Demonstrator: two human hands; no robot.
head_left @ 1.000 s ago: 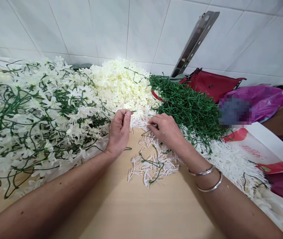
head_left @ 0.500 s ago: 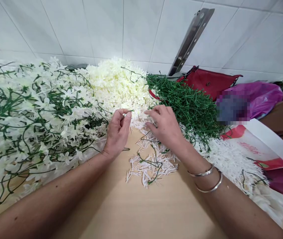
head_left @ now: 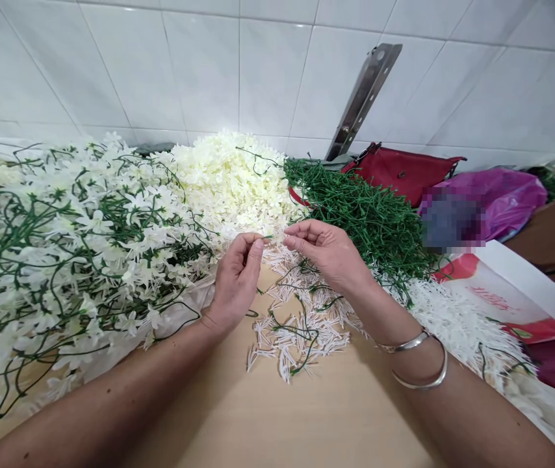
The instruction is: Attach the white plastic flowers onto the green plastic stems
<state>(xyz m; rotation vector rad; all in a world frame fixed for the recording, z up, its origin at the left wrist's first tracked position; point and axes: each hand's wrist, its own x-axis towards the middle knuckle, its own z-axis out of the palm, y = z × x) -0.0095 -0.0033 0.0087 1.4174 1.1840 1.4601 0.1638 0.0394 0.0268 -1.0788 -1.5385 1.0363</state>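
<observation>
Slender green plastic-looking stem [head_left: 268,238], pinched by the left hand [head_left: 236,279], needs steadiness; whether the right hand [head_left: 331,255] grips anything, I cannot tell.

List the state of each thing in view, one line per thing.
Left hand, pinching a small green piece
Right hand, fingers bent, hold unclear
White flowers, heaped
Cream petals, heaped
Green stems, piled in a tangle
White strands, some scattered on the table, others heaped
Silver bangles, worn
Purple bag, crumpled
Metal bar, slanted
Red bag, opening unclear
</observation>
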